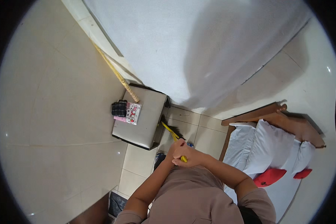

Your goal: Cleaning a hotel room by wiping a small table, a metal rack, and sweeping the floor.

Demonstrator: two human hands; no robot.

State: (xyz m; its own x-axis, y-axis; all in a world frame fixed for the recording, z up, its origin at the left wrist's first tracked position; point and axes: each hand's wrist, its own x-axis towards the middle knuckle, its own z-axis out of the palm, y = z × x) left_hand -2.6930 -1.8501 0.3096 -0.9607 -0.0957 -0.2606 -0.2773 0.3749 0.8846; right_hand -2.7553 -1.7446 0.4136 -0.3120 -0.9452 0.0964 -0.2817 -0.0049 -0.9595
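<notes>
Both my hands grip the yellow handle (184,159) of a broom in front of my waist. My left hand (173,149) lies partly behind my right hand (189,154), whose fingers wrap the upper handle so that its end sticks out by the thumb. Below them, the broom's dark bristles (178,131) are over the tiled floor, close beside a low table with a grey top (149,130). Whether the bristles touch the tiles I cannot tell. Blue footwear (190,144) shows just past my hands.
A cartoon-printed booklet (133,113) and a folded black checked cloth (119,108) lie on the low table. A yellowish stick (114,71) leans from it against the wall. Ahead hangs a white curtain (156,50). On the right, a bed with a wooden headboard (291,123) bears white pillows (268,148).
</notes>
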